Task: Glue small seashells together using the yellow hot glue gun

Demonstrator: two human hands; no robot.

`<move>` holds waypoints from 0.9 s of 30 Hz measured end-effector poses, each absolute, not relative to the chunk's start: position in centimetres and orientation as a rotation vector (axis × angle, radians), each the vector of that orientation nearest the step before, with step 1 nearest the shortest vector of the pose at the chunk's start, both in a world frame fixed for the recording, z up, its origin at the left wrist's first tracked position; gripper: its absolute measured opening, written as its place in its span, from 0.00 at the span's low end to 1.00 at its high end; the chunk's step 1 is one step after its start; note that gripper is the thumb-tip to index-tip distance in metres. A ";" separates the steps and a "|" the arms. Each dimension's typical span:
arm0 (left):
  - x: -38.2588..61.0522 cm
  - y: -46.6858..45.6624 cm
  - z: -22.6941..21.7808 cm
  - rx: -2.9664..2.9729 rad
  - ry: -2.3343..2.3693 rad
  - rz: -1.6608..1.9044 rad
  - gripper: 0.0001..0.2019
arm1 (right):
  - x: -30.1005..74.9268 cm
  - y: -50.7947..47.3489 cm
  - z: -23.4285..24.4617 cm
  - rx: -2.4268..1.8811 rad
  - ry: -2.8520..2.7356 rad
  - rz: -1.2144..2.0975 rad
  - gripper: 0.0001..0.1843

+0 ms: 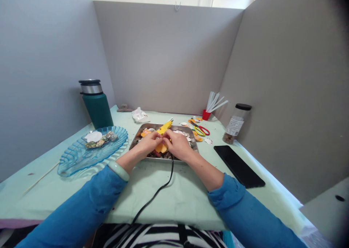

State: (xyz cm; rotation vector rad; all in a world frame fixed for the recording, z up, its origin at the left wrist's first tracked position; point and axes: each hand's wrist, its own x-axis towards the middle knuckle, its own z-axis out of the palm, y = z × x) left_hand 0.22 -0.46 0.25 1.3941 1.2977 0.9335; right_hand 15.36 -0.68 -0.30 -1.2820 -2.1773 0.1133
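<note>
My left hand (pixel 149 143) and my right hand (pixel 178 143) meet over a metal tray (pixel 132 145) of shells. Both have their fingers pinched together, the tips touching. Whatever is between them is too small or too hidden to make out. Just below the fingertips shows a flat orange-yellow piece (pixel 161 148); whether it is held or lies in the tray I cannot tell. Behind the hands a yellow glue gun (pixel 165 127) rests across the tray, its nozzle pointing to the far side. A black cord (pixel 160 188) runs from the tray to the table's front edge.
Left stand a blue shell-shaped dish (pixel 79 165) holding stones and a green bottle (pixel 97 108). A wooden stick (pixel 40 178) lies nearby. Right are pliers (pixel 201 129), a red cup (pixel 206 114) of glue sticks, a jar (pixel 236 125) and a black phone (pixel 238 166). Grey panels enclose the table.
</note>
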 end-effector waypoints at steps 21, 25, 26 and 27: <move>-0.1 0.1 -0.5 1.412 1.280 0.928 0.09 | 15.4 -0.8 -0.1 -1.311 -2.200 0.135 0.08; -0.1 0.0 -0.5 1.415 1.286 0.922 0.08 | 15.4 -0.8 -0.2 -1.325 -2.203 0.124 0.08; 0.0 0.0 -0.4 1.414 1.288 0.921 0.08 | 15.4 -0.8 -0.2 -1.325 -2.203 0.121 0.08; 0.0 -0.1 -0.4 1.413 1.292 0.921 0.08 | 15.4 -0.8 -0.2 -1.323 -2.205 0.119 0.08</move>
